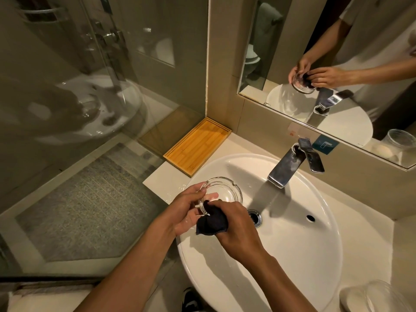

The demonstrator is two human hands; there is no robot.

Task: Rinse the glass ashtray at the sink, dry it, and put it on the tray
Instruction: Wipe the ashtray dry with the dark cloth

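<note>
A round clear glass ashtray (225, 190) with notched rim is held tilted over the left part of the white sink (304, 233). My left hand (189, 206) grips its near left rim, thumb on top and fingers underneath. My right hand (236, 226) holds a dark cloth (212, 220) pressed against the ashtray's near edge. The bamboo tray (198, 145) lies on the counter to the left behind the sink, in the corner, with nothing on it.
A chrome faucet (290, 165) stands at the back of the sink, no water running, and a drain (255, 217) sits in the bowl. A glass jar (382, 298) stands at the lower right. A mirror (337, 64) is above; a glass shower wall (90, 86) is left.
</note>
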